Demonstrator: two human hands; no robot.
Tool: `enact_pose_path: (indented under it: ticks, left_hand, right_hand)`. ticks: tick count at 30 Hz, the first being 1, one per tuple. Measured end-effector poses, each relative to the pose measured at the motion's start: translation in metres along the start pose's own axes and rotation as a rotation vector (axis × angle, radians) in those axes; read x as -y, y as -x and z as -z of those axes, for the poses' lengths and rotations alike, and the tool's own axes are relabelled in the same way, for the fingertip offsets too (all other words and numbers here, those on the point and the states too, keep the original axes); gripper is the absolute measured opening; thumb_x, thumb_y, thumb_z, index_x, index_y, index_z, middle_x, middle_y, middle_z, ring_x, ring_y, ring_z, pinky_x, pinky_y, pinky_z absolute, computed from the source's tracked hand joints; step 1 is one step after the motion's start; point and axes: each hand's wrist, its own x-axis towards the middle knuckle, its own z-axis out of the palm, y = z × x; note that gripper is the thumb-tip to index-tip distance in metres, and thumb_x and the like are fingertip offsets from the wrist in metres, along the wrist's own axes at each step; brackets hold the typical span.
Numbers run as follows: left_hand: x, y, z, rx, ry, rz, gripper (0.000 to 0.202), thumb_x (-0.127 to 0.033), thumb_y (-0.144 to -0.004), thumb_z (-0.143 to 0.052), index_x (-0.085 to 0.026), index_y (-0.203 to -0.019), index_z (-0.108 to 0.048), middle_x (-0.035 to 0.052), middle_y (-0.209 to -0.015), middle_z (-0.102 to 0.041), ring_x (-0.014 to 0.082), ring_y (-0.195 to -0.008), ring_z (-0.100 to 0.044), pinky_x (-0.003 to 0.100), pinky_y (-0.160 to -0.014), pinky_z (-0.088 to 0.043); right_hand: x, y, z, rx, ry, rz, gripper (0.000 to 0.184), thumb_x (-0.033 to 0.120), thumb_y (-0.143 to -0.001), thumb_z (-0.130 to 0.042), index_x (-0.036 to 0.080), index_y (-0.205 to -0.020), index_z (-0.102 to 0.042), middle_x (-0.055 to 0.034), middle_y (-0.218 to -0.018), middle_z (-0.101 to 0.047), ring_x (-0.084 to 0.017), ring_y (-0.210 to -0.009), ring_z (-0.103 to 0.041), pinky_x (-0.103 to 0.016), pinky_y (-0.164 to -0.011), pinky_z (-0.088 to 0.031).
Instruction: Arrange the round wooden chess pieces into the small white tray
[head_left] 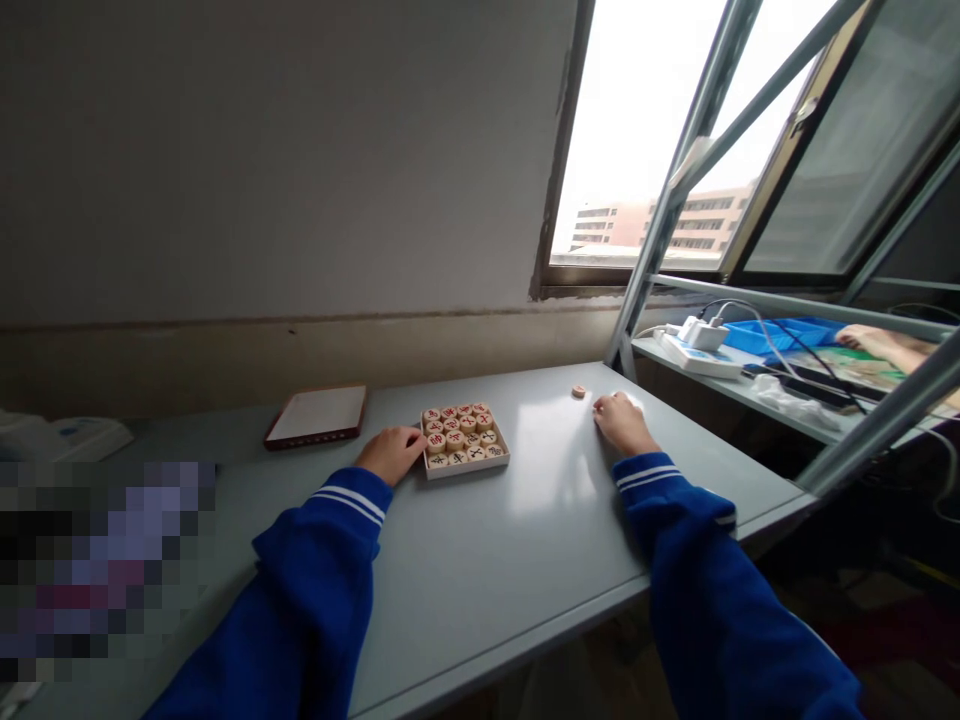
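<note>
A shallow white box (469,467) on the table holds rows of round wooden Chinese chess pieces (454,438), stacked higher at the back than along the front. The pieces bear red and black characters. At the box's left edge, my left hand (391,456) has its fingers closed against the side wall. One loose chess piece (578,392) lies farther right on the tabletop. Just to the right of that piece rests my right hand (624,424), with its fingers curled down near the surface. Whatever is under those fingers, if anything, is hidden.
A box lid (319,413) with a dark red rim lies left of the box on the grey table (480,580). A metal frame post (660,210) stands at the right rear. Beyond it, another person's hand (874,340) is near a blue tray (780,335), cables and a power strip (694,355).
</note>
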Motion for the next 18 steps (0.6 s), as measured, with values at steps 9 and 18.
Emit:
enact_pose_path:
  ticks: [9,18]
  left_hand:
    - [0.001,-0.001,-0.001,-0.013,0.021,-0.009,0.033,-0.031,-0.077,-0.032,-0.018,-0.07,-0.062,0.0072,-0.084,-0.066,0.0186,-0.08,-0.056,0.024,-0.066,-0.034]
    - [0.0,-0.001,-0.001,-0.014,0.028,0.001,0.033,-0.031,-0.078,-0.034,-0.018,-0.069,-0.062,0.0063,-0.08,-0.066,0.0178,-0.076,-0.056,0.024,-0.062,-0.033]
  right_hand:
    - [0.045,0.018,0.008,0.037,-0.612,0.488,0.025,0.033,-0.078,-0.05,0.016,-0.094,-0.06,-0.0058,-0.087,-0.062,-0.013,-0.072,-0.057,-0.023,-0.062,-0.044]
    - [0.125,0.053,-0.005,0.009,-0.701,0.82,0.01,0.018,-0.072,-0.06,0.016,-0.081,-0.061,-0.003,-0.08,-0.058,-0.009,-0.066,-0.052,-0.022,-0.064,-0.042]
